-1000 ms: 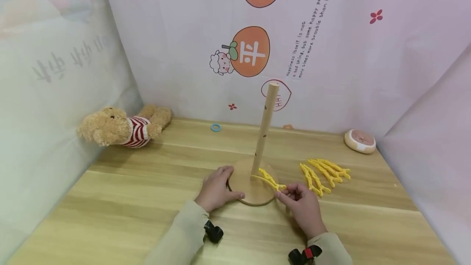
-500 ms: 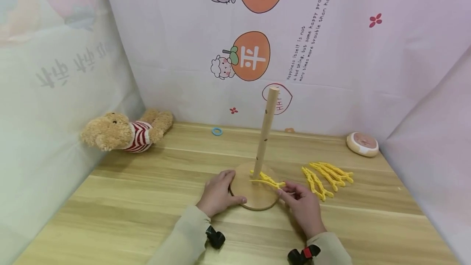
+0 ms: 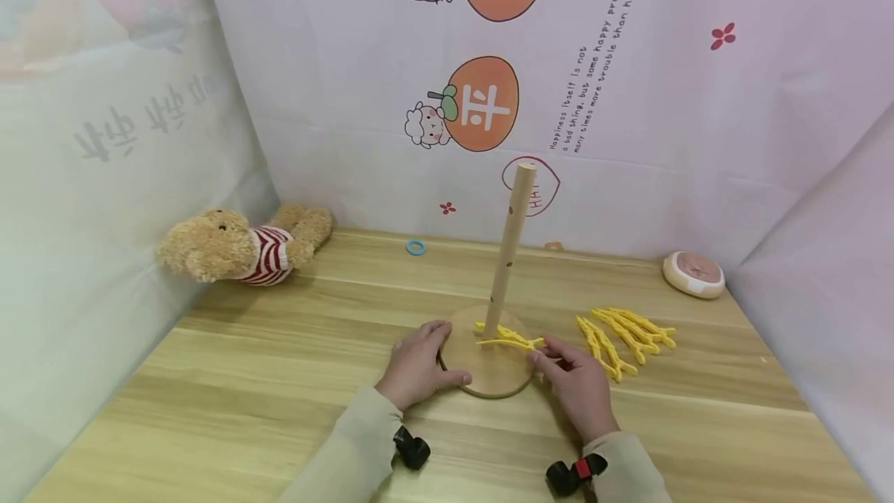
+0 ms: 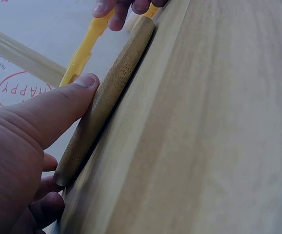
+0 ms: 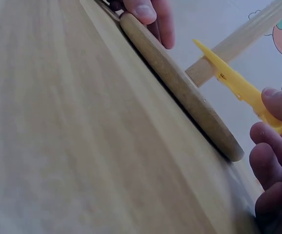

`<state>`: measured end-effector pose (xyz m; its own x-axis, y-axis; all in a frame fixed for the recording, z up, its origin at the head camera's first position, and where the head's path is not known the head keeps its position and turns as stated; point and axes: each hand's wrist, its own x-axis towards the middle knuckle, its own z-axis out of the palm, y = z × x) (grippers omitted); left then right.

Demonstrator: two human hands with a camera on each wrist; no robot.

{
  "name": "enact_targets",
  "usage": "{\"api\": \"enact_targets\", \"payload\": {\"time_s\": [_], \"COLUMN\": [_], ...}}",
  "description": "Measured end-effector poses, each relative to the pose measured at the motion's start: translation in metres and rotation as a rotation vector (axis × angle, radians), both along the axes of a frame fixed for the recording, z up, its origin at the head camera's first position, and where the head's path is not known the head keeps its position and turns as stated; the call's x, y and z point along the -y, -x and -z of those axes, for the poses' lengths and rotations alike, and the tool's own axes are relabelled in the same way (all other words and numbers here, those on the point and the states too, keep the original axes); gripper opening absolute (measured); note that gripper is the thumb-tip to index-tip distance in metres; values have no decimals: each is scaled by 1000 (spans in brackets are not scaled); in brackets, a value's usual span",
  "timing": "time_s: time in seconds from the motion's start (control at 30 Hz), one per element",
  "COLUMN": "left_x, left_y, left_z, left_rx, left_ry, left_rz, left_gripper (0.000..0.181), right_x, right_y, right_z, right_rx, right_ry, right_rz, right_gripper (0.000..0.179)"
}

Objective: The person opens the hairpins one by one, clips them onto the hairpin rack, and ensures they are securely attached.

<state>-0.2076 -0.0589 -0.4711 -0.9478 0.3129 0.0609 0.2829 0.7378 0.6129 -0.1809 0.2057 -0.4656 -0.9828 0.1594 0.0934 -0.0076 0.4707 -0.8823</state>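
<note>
A wooden pole [image 3: 510,247] with small holes stands upright on a round wooden base [image 3: 492,379]. My left hand [image 3: 419,367] holds the base at its left side, thumb on the near rim and fingers round the edge. In my right hand [image 3: 578,386] I pinch the forked end of a yellow alligator hair clip [image 3: 517,343] between thumb and fingers. Its two long arms are spread, one in front of the pole's foot and one behind. The right wrist view shows this hair clip [image 5: 233,80] above the base, its front arm crossing the pole.
Several more yellow hair clips [image 3: 628,332] lie on the table to the right. A round pink-and-white object [image 3: 694,274] sits at the back right, a blue ring [image 3: 415,247] at the back edge. A teddy bear [image 3: 268,254] lies at the back left against the cloth wall.
The hair clip in my right hand has moved left, so its rear arm now reaches past the pole's left side. My left hand stays on the base. The head view has shifted slightly.
</note>
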Motion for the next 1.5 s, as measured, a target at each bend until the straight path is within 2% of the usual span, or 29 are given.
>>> {"api": "enact_targets", "payload": {"time_s": [0.23,0.53,0.67,0.77,0.9,1.13,1.4,1.5], "left_x": [0,0,0,2,5,-1,1,3], "left_y": [-4,2,7,7,5,1,1,2], "left_z": [0,-3,-8,-8,-5,-1,-2,-3], "left_rx": [4,17,5,-10,-19,-9,-8,-5], "left_ry": [-8,10,1,-2,12,17,33,37], "left_rz": [9,4,19,24,12,30,7,11], "left_gripper": [94,96,96,96,95,96,95,96], "right_x": [-6,-9,-8,-6,-1,-2,3,6], "right_y": [0,3,7,10,11,8,12,14], "right_z": [5,-1,-4,-2,3,4,5,3], "right_rx": [17,1,-16,-7,14,20,-10,-18], "right_ry": [-13,-58,-59,-44,-46,-86,-81,-100], "right_rz": [-38,-134,-140,-131,-175,-121,-163,-154], "right_gripper": [48,49,45,44,47,44,41,39]}}
